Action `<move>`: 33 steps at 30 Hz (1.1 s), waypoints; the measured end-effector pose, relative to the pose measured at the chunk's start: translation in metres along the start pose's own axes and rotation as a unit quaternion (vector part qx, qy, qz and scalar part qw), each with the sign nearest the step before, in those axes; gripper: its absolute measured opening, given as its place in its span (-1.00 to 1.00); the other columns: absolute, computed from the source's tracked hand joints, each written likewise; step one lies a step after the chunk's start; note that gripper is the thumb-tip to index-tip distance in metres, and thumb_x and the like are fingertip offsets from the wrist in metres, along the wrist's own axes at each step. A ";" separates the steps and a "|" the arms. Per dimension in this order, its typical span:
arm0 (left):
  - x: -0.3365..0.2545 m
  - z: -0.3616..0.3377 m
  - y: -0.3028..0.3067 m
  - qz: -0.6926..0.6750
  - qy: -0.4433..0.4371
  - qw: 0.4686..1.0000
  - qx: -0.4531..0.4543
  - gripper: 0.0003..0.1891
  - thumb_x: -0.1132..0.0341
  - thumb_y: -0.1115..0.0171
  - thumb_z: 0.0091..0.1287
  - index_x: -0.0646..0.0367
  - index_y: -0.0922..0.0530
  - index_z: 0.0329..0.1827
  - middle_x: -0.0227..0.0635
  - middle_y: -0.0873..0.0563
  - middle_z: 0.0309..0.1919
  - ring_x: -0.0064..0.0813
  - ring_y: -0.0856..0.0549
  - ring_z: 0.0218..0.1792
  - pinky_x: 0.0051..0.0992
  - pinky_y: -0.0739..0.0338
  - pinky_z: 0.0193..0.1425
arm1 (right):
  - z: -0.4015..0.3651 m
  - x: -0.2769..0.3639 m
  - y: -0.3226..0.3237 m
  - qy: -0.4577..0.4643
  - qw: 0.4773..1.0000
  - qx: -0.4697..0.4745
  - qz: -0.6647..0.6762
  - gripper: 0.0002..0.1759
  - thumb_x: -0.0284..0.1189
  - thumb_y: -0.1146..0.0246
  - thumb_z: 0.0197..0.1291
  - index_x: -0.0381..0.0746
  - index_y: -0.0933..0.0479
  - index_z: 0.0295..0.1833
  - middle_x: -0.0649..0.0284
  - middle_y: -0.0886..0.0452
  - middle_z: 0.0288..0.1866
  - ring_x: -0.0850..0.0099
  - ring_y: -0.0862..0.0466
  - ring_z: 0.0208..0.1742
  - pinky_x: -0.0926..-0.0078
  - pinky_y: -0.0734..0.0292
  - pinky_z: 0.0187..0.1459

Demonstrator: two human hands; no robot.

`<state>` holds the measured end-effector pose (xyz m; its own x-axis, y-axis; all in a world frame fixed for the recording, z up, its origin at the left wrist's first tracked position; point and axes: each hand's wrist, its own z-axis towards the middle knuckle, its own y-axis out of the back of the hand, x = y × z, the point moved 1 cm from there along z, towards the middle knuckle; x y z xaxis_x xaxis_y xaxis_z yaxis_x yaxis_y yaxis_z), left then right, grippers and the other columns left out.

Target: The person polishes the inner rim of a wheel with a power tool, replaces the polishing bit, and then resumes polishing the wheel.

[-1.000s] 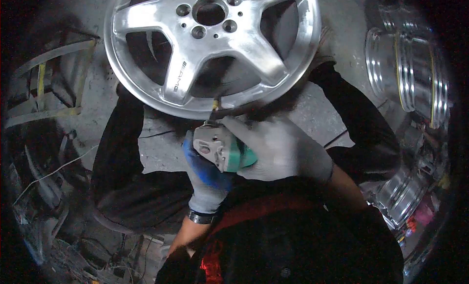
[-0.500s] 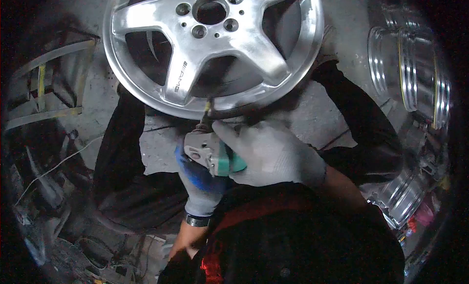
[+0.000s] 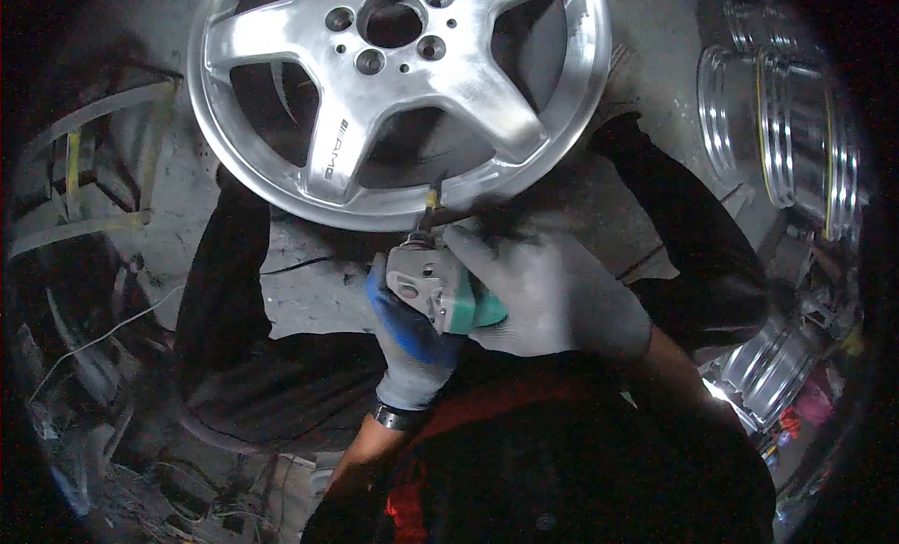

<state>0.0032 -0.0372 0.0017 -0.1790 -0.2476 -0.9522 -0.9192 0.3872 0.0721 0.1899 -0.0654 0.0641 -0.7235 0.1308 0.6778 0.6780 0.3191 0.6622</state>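
Observation:
A silver five-spoke alloy wheel (image 3: 351,132) lies in front of me, with dark AMG lettering on one spoke. Both hands, in grey gloves, hold a green-and-grey power grinder (image 3: 433,284) below the wheel's near rim. My left hand (image 3: 409,343), its glove blue on the palm side, closes around the grey head from the left. Around the green body on the other side is my right hand (image 3: 538,305), slightly blurred. From the head a thin shaft with a yellow band (image 3: 432,199) reaches up over the near rim, its dark tip overlapping the rim's inner edge.
Several shiny wheel rims (image 3: 773,123) stand at the right, and another rim (image 3: 770,366) lies lower down there. A taped frame-like part (image 3: 94,174) is at the left. My bent legs flank the wheel, and a thin cable (image 3: 103,329) crosses the floor.
The grinder and both hands have moved right along the near rim, carrying the shaft tip with them. In view, the wheel has shifted slightly left.

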 end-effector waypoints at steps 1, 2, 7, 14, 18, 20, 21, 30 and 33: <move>0.004 0.000 0.000 -0.008 0.022 1.000 -0.003 -0.64 0.32 -0.18 0.58 0.13 -0.43 0.37 -0.30 -0.65 0.08 -0.42 -0.69 0.13 -0.32 -0.64 0.31 | -0.002 -0.002 0.000 0.003 1.000 -0.005 0.010 0.01 -0.11 -0.58 0.02 -0.39 -0.37 0.51 -0.14 -0.71 0.03 -0.04 -0.79 -0.04 0.03 -0.69 0.03; 0.005 0.000 0.001 -0.016 0.042 0.999 -0.008 -0.68 0.23 -0.15 0.60 0.12 -0.48 0.32 -0.32 -0.67 0.03 -0.43 -0.68 0.13 -0.33 -0.64 0.30 | -0.002 -0.003 0.001 0.007 1.000 -0.010 0.019 0.03 -0.12 -0.60 -0.01 -0.38 -0.38 0.51 -0.14 -0.71 0.06 -0.01 -0.79 -0.02 0.04 -0.69 0.05; -0.010 0.011 0.037 -0.409 0.245 0.879 -0.024 -0.62 0.05 -0.02 0.66 0.05 -0.53 0.33 -0.30 -0.70 0.17 -0.33 -0.66 0.27 -0.24 -0.57 0.41 | 0.027 0.022 -0.004 0.050 0.999 -0.018 -0.007 -0.14 -0.19 -0.47 0.04 -0.45 -0.44 0.40 -0.04 -0.77 -0.20 0.03 -0.82 -0.23 0.03 -0.72 -0.14; -0.015 0.011 0.054 -0.492 0.209 0.845 -0.002 -0.56 -0.01 0.15 0.72 0.02 -0.52 0.38 -0.28 -0.66 0.33 -0.25 -0.65 0.36 -0.14 -0.50 0.52 | 0.038 0.032 -0.012 0.057 0.998 0.008 -0.018 -0.08 -0.11 -0.48 0.13 -0.46 -0.38 0.47 -0.07 -0.76 -0.24 0.06 -0.82 -0.29 0.08 -0.70 -0.23; -0.009 0.003 0.028 -0.308 0.226 0.924 -0.034 -0.63 0.03 0.04 0.68 0.04 -0.57 0.27 -0.32 -0.69 0.12 -0.39 -0.67 0.21 -0.28 -0.59 0.36 | 0.014 0.023 -0.003 0.009 0.998 0.065 -0.024 -0.14 -0.23 -0.48 0.02 -0.45 -0.43 0.40 -0.04 -0.76 -0.20 0.03 -0.82 -0.19 0.03 -0.72 -0.12; -0.006 -0.002 0.016 -0.322 0.226 0.919 -0.030 -0.69 0.17 -0.05 0.66 0.09 -0.53 0.31 -0.32 -0.69 0.12 -0.41 -0.66 0.22 -0.32 -0.61 0.35 | 0.001 0.019 -0.003 0.019 0.999 -0.005 -0.029 -0.16 -0.23 -0.48 0.01 -0.45 -0.45 0.38 -0.04 -0.76 -0.21 0.03 -0.82 -0.21 0.05 -0.72 -0.14; -0.009 -0.009 0.008 0.037 -0.005 0.999 -0.010 -0.68 0.24 -0.11 0.63 0.11 -0.49 0.35 -0.31 -0.68 0.11 -0.43 -0.65 0.22 -0.36 -0.61 0.36 | 0.001 0.019 -0.003 0.019 0.999 -0.005 -0.029 -0.16 -0.23 -0.48 0.01 -0.45 -0.45 0.38 -0.04 -0.76 -0.21 0.03 -0.82 -0.21 0.05 -0.72 -0.14; -0.026 0.009 0.053 -0.467 0.242 0.850 -0.033 -0.52 -0.09 0.13 0.69 0.02 -0.56 0.33 -0.31 -0.70 0.25 -0.28 -0.65 0.33 -0.18 -0.50 0.50 | 0.038 0.038 -0.011 0.035 0.997 0.065 0.004 -0.14 -0.24 -0.47 0.02 -0.47 -0.41 0.40 -0.09 -0.76 -0.09 -0.02 -0.82 -0.12 0.03 -0.70 0.02; -0.009 0.004 0.049 -0.463 0.256 0.848 -0.040 -0.56 -0.03 0.00 0.66 0.03 -0.52 0.38 -0.29 -0.67 0.27 -0.29 -0.64 0.33 -0.18 -0.50 0.49 | 0.030 0.037 -0.006 0.048 0.998 0.028 0.002 -0.12 -0.25 -0.47 0.03 -0.47 -0.38 0.42 -0.07 -0.76 -0.09 -0.03 -0.82 -0.13 0.04 -0.70 -0.02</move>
<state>-0.0391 -0.0125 0.0131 0.5224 -0.7730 -0.3600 -0.7662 -0.2403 -0.5960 0.1553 -0.0345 0.0751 -0.7037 0.0426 0.7092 0.6701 0.3715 0.6426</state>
